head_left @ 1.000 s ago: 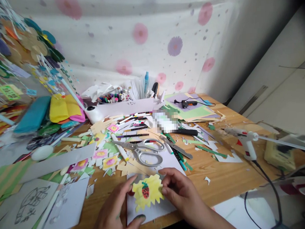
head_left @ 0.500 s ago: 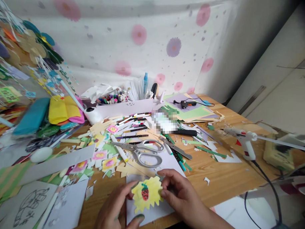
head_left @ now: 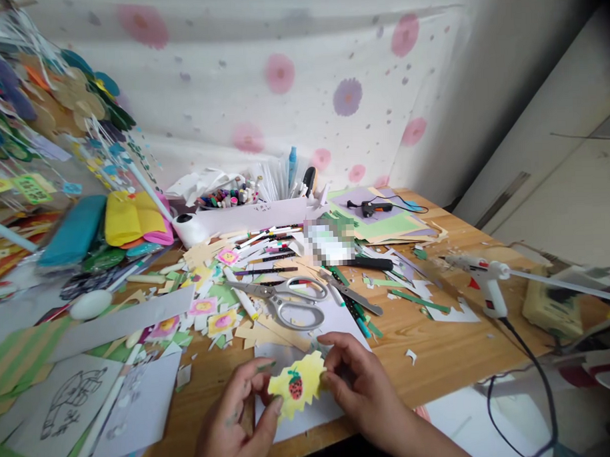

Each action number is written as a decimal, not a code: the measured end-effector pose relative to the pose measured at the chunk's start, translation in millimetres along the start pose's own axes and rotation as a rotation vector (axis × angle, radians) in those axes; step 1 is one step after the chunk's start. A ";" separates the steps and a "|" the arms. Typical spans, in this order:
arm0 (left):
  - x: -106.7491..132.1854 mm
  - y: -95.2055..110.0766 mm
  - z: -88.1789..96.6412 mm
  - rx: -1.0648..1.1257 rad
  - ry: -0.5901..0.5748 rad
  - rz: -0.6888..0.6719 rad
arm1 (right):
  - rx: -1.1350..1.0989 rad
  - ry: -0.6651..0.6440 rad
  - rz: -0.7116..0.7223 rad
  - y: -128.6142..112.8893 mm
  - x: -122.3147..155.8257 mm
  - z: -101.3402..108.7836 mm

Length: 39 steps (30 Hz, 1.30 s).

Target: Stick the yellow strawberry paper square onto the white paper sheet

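Note:
A jagged yellow paper cutout [head_left: 299, 385] with a red strawberry drawn on it is held just above a white sheet [head_left: 311, 415] at the near edge of the wooden table [head_left: 439, 357]. My left hand [head_left: 236, 424] pinches its left edge with thumb and fingers. My right hand [head_left: 363, 386] grips its right edge with the fingertips. Grey-handled scissors [head_left: 287, 302] lie just beyond the cutout.
A white glue gun [head_left: 487, 282] stands at the right with its cord trailing off the table. Markers fill a white box [head_left: 249, 204] at the back, with a black glue gun [head_left: 371, 206] on coloured sheets. Paper scraps, small flower cutouts and line drawings [head_left: 71, 403] cover the left.
My left thumb has come up from the white sheet onto the cutout's lower left edge, so both hands now pinch it. The cutout has tilted and shifted slightly.

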<state>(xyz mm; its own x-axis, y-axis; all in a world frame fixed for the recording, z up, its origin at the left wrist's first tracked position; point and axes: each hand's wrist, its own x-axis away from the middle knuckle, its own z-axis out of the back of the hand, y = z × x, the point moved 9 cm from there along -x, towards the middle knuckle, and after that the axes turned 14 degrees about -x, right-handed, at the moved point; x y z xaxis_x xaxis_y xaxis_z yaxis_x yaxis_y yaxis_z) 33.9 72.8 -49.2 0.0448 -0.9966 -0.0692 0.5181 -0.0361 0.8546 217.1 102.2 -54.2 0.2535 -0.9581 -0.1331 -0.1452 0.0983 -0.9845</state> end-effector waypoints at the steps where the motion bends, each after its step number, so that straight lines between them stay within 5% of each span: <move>1: 0.1 1.6 1.3 -0.035 0.008 -0.015 | 0.005 0.003 0.008 -0.6 0.3 0.2; 4: 1.3 3.2 6.5 -0.075 0.068 -0.011 | 0.003 0.001 0.018 -0.6 1.8 0.1; 13: -0.5 0.2 7.7 0.164 -0.034 0.202 | -0.256 -0.031 0.026 -5.6 0.7 2.2; 19: 2.4 4.1 5.3 0.234 -0.023 0.185 | -0.251 -0.039 -0.035 -5.3 -1.3 0.8; 26: 8.0 5.0 6.8 -0.069 0.049 -0.012 | -0.098 -0.026 -0.007 -1.8 -0.6 3.9; 32: 9.4 39.7 19.8 -0.420 0.165 -0.358 | 0.058 -0.028 0.424 -41.4 15.0 5.4; 39: 17.1 70.4 24.3 -0.471 0.181 -0.622 | 0.304 -0.041 0.677 -58.2 42.6 -8.9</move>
<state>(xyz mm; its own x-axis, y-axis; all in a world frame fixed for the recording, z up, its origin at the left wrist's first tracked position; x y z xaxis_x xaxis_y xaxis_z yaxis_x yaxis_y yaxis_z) 50.4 51.4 22.3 -0.2534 -0.7752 -0.5786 0.7980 -0.5056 0.3280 227.8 53.3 -1.5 0.2387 -0.6516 -0.7200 -0.0130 0.7392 -0.6733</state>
